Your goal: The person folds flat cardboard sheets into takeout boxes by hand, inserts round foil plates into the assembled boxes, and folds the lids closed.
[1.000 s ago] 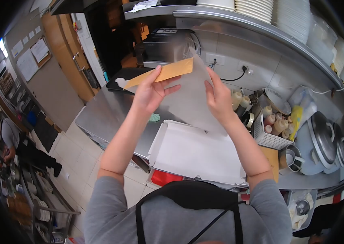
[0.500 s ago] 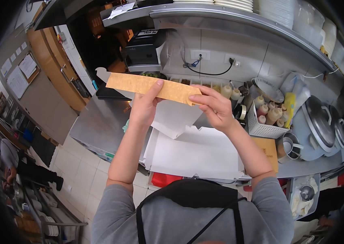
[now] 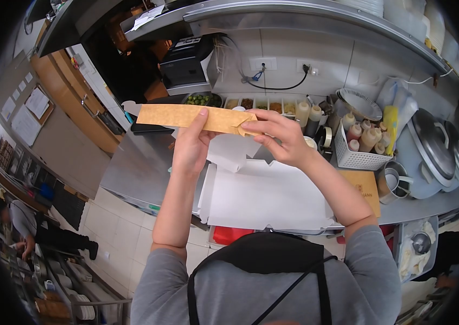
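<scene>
Both hands hold up a cardboard box (image 3: pixel 172 115), brown on its outer side and white on its inner side, above the steel counter. My left hand (image 3: pixel 192 142) is closed on its long brown side panel, with the thumb lying on the brown face. At the right-hand corner, my right hand (image 3: pixel 281 135) presses a small folded flap with its fingers. A white notched tab sticks out at the panel's left end. Beneath my arms, an unfolded white cardboard sheet (image 3: pixel 267 197) with cut edges lies on the counter.
Behind the box stand a bowl of green pieces (image 3: pixel 203 99), ingredient containers (image 3: pixel 275 106) and a black printer (image 3: pixel 187 64). To the right are a white basket of squeeze bottles (image 3: pixel 364 158), a metal jug (image 3: pixel 392 184) and pot lids (image 3: pixel 430 143). A person (image 3: pixel 29 227) works at far left.
The box has tilted closer to level and its right end has shifted slightly left. The right-hand fingers have moved along the corner flap. My view has shifted a little.
</scene>
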